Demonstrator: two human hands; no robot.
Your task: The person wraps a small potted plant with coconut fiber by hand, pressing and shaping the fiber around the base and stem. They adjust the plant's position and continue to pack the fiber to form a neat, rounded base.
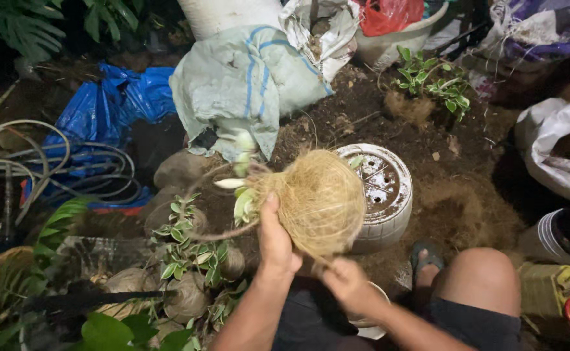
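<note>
In the middle of the frame, the left hand (275,237) grips the coconut-fibre ball (317,198) from below-left, while the right hand (343,281), closed on a fibre strand (317,260), sits just under it.

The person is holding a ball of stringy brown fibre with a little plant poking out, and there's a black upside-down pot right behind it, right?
Not quite: the upside-down pot is white, not black, as the head view shows. The rest is right.

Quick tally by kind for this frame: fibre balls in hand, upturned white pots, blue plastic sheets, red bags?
Fibre-wrapped plant ball, held by left hand, with the right hand at its underside: 1
Upturned white pot: 1
Blue plastic sheet: 1
Red bag: 1
Total: 4
</note>
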